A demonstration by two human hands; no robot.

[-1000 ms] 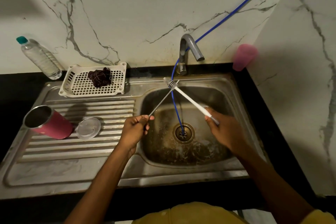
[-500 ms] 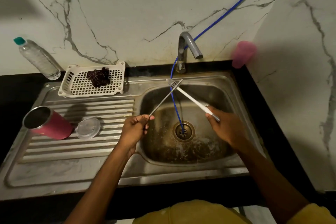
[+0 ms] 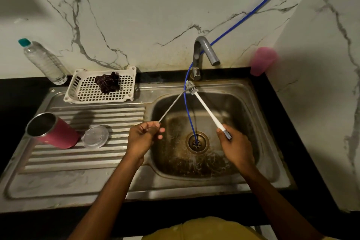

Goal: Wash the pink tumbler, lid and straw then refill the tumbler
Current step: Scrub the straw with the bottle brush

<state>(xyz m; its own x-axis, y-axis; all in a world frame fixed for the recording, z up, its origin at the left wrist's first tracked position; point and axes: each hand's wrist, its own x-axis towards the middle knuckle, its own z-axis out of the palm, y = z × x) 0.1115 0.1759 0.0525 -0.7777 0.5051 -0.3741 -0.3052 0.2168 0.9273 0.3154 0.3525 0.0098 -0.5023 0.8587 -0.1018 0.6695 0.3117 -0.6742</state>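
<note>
My left hand (image 3: 144,138) grips the lower end of a thin metal straw (image 3: 172,106) that slants up to the right over the sink. My right hand (image 3: 235,148) holds a white-handled brush (image 3: 209,112). Its grey bristle head meets the straw's upper tip just below the faucet (image 3: 202,52). The pink tumbler (image 3: 56,134) lies tilted on the drainboard at the left, steel mouth facing up-left. The clear round lid (image 3: 95,137) lies flat beside it on the right.
The steel sink basin (image 3: 239,115) is wet, and a blue hose (image 3: 188,111) runs down into its drain (image 3: 196,142). A white basket (image 3: 85,91) with a dark scrubber (image 3: 108,83), a water bottle (image 3: 44,62) and a pink cup (image 3: 261,60) stand along the wall.
The brush head has shifted slightly to the right along the straw's tip. Both hands stay almost where they were, and the tumbler and lid have not moved.
</note>
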